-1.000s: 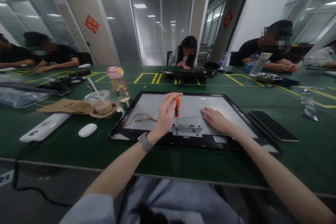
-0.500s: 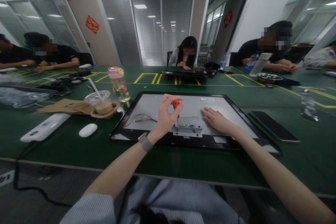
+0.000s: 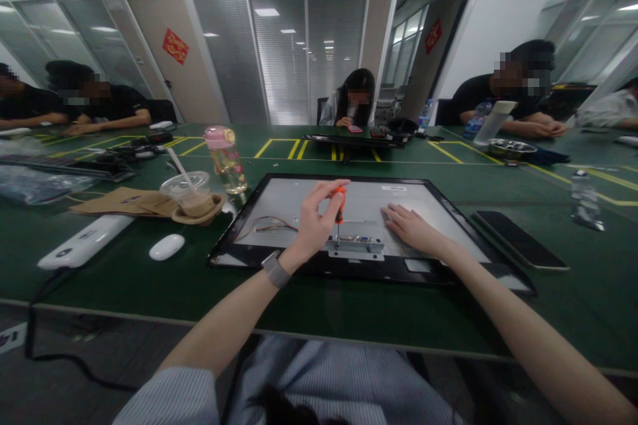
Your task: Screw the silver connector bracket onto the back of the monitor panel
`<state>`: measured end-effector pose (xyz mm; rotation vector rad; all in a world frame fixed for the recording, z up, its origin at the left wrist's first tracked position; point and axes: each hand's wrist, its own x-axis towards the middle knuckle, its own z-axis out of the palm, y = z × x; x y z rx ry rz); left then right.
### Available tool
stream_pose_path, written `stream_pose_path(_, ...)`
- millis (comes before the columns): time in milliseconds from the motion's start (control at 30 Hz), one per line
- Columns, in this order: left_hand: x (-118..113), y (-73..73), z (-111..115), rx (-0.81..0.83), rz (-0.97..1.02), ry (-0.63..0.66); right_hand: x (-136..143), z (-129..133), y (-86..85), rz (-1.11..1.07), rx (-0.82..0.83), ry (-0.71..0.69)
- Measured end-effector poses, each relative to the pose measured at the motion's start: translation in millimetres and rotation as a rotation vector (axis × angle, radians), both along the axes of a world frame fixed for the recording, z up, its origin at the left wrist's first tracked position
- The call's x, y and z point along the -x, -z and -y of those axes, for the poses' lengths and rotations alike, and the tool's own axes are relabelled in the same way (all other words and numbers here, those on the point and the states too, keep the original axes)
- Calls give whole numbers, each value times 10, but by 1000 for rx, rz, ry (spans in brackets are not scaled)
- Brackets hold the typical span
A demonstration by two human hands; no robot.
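Observation:
My left hand (image 3: 318,216) grips an orange-handled screwdriver (image 3: 340,204) between thumb and fingers. The screwdriver stands nearly upright, its thin shaft reaching down to the left end of a metal bracket (image 3: 359,249) with connector ports. That bracket sits on the near part of a flat display panel (image 3: 279,199), which lies with its silvery metal back up inside a black frame. Flat on the metal, to the right of the bracket, rests my right hand (image 3: 411,229), fingers stretched out and holding nothing. Thin wires (image 3: 266,224) lie on the panel left of my left hand.
Left of the panel are a white mouse (image 3: 167,247), a white power strip (image 3: 84,242), an iced drink cup (image 3: 187,192) and a pink-lidded bottle (image 3: 226,159). A dark slab (image 3: 518,238) lies to the right. Several people sit around the green table (image 3: 149,292).
The fingers of my left hand have shifted slightly around the screwdriver handle, which has turned a little. My right hand stays in place on the panel.

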<state>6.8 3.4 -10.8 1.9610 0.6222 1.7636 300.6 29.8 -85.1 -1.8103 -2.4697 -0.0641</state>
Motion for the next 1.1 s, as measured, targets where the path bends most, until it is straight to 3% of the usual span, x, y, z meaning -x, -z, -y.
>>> stream_pose_path(200,-8,-18,11,-65,5,-106,-5,-2,5,10,-7,1)
stream_pose_path(533,-4,-2,24,1,21,-5,18,12,-19,3,5,9)
stream_pose_path(833,-16,-10,16,-84,13,-143,-19,-12,2,-12,10,-5)
stream_pose_path(1100,2,-17,36,-24,1,-65,4,5,-19,-1,12,5)
